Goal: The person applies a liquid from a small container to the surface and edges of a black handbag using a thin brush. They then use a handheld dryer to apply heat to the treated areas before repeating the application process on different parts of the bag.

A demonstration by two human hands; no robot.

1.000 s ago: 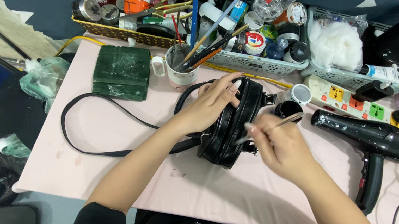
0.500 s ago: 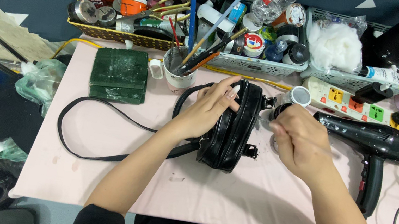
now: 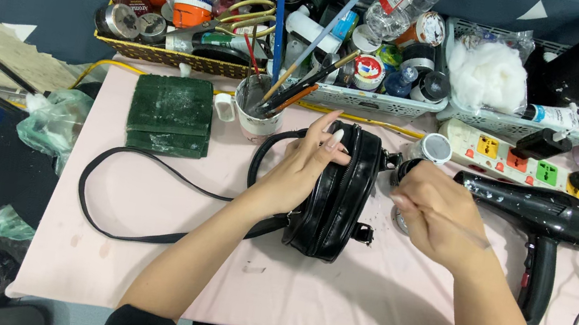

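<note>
A: Bag (image 3: 335,192) first: which way does it point?

B: Its long axis runs away from the person, tipped a little to the right at the far end. The zip runs along the top in the same line.

A: Fingers?

B: The left hand (image 3: 300,168) lies on the bag's left side, fingers (image 3: 327,141) stretched out and slightly spread, tips on the far end near the zip. The right hand (image 3: 434,218), just right of the bag, is curled narrow round a thin brush (image 3: 449,223).

A: Where does the brush's tip go?

B: I can't tell; the hand hides it, along with most of a small tin (image 3: 401,221) beneath it.

A: Outward from the bag?

B: Its strap (image 3: 131,196) loops off to the left over the table (image 3: 330,298). A cup (image 3: 258,108) of brushes stands just beyond the bag, a green block (image 3: 169,114) to its far left, a hairdryer (image 3: 538,215) to its right. Baskets (image 3: 382,104) lie farther back, their contents too crowded to sort out.
</note>
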